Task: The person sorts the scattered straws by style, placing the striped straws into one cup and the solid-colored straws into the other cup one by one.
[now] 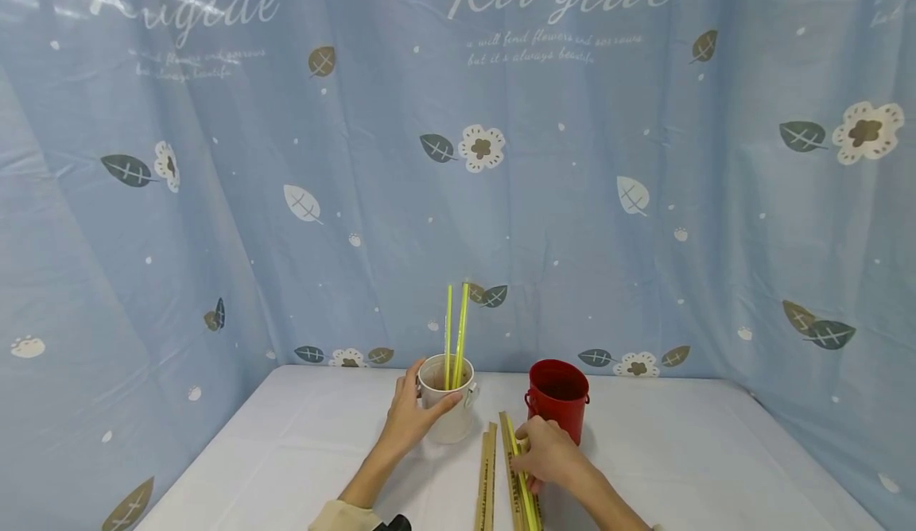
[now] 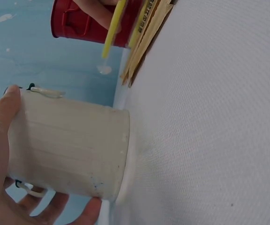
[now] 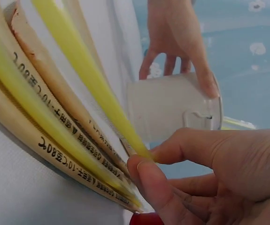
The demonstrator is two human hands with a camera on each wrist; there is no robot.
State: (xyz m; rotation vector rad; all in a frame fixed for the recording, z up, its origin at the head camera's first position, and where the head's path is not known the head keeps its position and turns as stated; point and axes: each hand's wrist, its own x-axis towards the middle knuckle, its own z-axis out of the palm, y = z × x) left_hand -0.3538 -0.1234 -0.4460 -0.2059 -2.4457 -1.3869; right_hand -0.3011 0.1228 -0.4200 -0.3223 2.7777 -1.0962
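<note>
My left hand (image 1: 417, 421) grips a small white bucket (image 1: 451, 424) by its side, thumb near the rim and fingers round the far side. Yellow straws (image 1: 461, 332) stand upright inside that bucket. Between thumb and fingertips, my right hand (image 1: 553, 455) pinches one end of a yellow straw (image 3: 90, 75), lifted above the pile in the right wrist view. Another yellow straw (image 3: 45, 112) lies among brown paper-wrapped straws (image 3: 55, 89) printed with black text. In the left wrist view, the white bucket's base is at the tablecloth.
Just behind my right hand stands a red bucket (image 1: 570, 405) with side handles. More paper-wrapped straws (image 1: 486, 475) lie on the white tablecloth (image 1: 286, 451) between the hands. A blue patterned curtain (image 1: 558, 261) hangs behind the table.
</note>
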